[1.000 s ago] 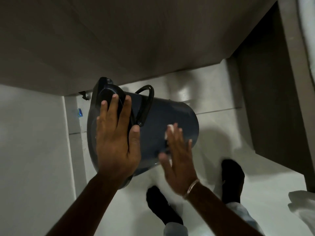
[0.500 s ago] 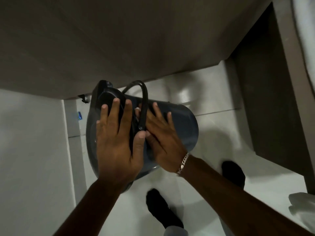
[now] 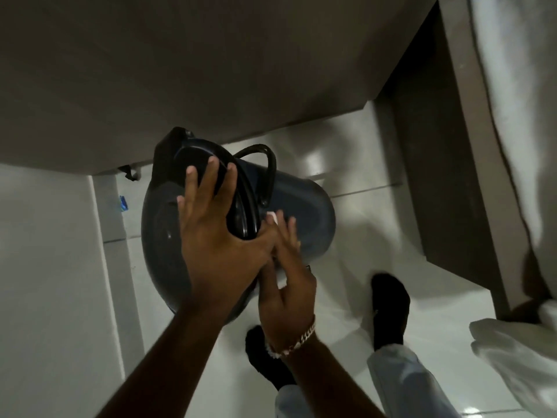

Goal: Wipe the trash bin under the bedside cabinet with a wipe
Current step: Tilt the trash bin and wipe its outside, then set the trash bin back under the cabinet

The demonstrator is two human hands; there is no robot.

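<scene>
Your trash bin (image 3: 304, 212) is tipped over the white floor (image 3: 346, 267), its long axis slanting from lid at upper left to base at right. Your left hand (image 3: 217, 236) grips the lid rim; your right hand (image 3: 286, 285) presses a wipe (image 3: 271, 218) flat against its side.

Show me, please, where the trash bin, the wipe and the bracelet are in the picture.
trash bin (image 3: 304, 206), head view, on its dark blue side wall.
wipe (image 3: 271, 217), head view, on the white bit showing at the right hand's fingertips.
bracelet (image 3: 304, 337), head view, on the chain at the right wrist.
</scene>
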